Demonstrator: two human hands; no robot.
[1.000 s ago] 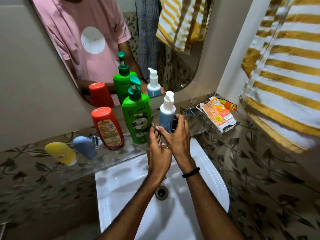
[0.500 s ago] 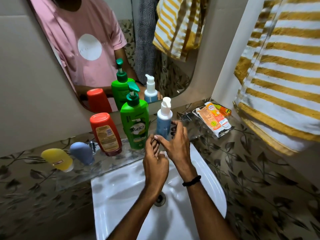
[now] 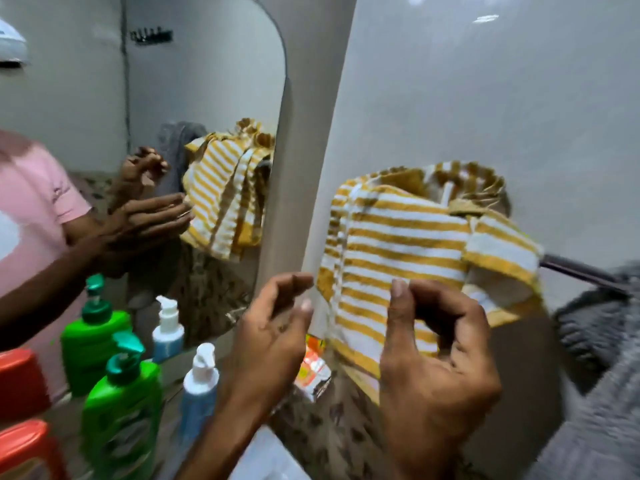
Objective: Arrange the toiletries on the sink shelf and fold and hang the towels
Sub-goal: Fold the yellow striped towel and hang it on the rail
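Note:
A yellow-and-white striped towel (image 3: 398, 244) hangs bunched over a dark rail (image 3: 581, 270) on the right wall. My left hand (image 3: 273, 334) is raised just left of the towel's lower edge, fingers curled and apart, holding nothing. My right hand (image 3: 436, 355) is up in front of the towel's lower part with thumb and fingers bent; no cloth shows between them. On the shelf at lower left stand a green pump bottle (image 3: 121, 420), a blue pump bottle (image 3: 199, 393) and an orange-red bottle (image 3: 24, 452).
A grey towel (image 3: 602, 341) hangs on the same rail at the far right. An orange sachet pack (image 3: 313, 372) lies in a holder below the striped towel. The mirror (image 3: 173, 98) fills the upper left. A white sink edge (image 3: 266, 462) shows at the bottom.
Both hands have left the blue pump bottle over the sink and risen up and right to the striped towel. The camera has swung up toward the towel rail.

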